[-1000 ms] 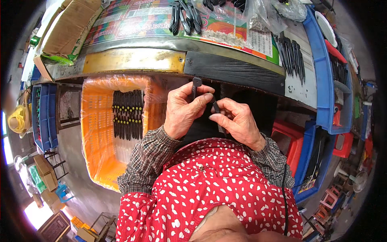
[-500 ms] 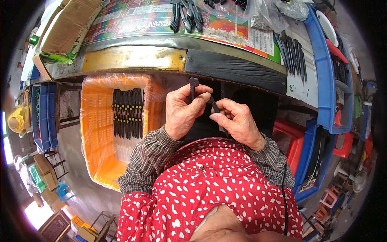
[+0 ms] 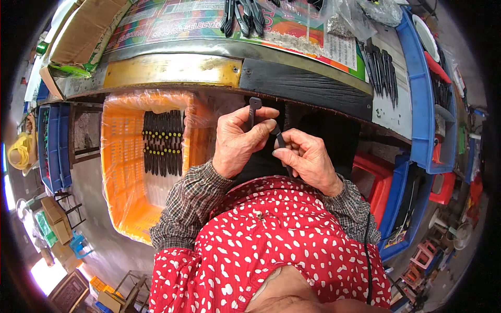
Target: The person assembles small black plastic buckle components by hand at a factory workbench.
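A: Below the bench's near edge (image 3: 292, 78), the left hand (image 3: 237, 143) is closed on a dark tool piece (image 3: 253, 110). Fingers and thumb pinch its shaft; its upper end stands clear above the fingertips, upright.

B: And the right hand (image 3: 308, 159)?

A: Closed as well, pinching a second dark piece (image 3: 280, 139) between thumb and forefinger. That piece slants up toward the left hand. The two hands are close together, fingertips just beside each other; whether the two pieces touch cannot be told.

B: What lies to the person's left?

A: An orange crate (image 3: 122, 193) lined with clear plastic, under the bench edge. On its floor, toward the far wall, dark tools (image 3: 163, 142) lie in a neat row, side by side, with small yellow marks across them.

B: And on the bench?

A: Near its far edge, pliers (image 3: 241, 15) with dark handles lie on a coloured printed sheet (image 3: 182, 23). Toward the right corner more dark tools (image 3: 382, 68) lie in a fan on a pale board. A blue tray (image 3: 420, 104) runs along the right edge. A cardboard box (image 3: 78, 36) sits at the left corner.

B: Below the right side?

A: Red bins (image 3: 377, 182) and further blue trays, well apart from both hands.
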Demonstrator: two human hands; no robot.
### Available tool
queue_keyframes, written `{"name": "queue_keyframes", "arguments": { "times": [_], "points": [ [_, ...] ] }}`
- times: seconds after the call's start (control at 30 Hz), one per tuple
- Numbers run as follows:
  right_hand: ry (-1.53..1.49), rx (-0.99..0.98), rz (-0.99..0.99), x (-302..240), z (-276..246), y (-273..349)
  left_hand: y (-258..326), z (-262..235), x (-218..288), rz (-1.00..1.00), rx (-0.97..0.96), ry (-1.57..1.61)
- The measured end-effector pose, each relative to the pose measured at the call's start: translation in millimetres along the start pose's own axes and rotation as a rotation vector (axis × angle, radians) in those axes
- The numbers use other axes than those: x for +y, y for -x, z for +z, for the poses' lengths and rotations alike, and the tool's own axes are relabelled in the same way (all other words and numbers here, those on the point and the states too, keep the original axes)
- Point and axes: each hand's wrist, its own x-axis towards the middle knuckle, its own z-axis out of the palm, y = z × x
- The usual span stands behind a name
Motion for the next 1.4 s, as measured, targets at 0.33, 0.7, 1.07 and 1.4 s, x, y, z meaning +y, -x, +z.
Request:
{"name": "queue_keyframes", "arguments": {
  "times": [0.33,0.7,1.07,1.4],
  "points": [
    [-0.057,-0.015,0.031,4,0,3,2,-1,-5,-0.063,-0.017,0.070],
    [-0.110,0.028,0.009,8,-1,3,8,-10,-3,-0.064,-0.018,0.074],
    [-0.088,0.015,-0.040,4,-1,2,28,-15,-5,-0.123,-0.037,0.077],
    [-0.083,0.015,-0.112,9,2,1,31,-8,-14,-0.005,0.019,-0.031]
  ]
}}
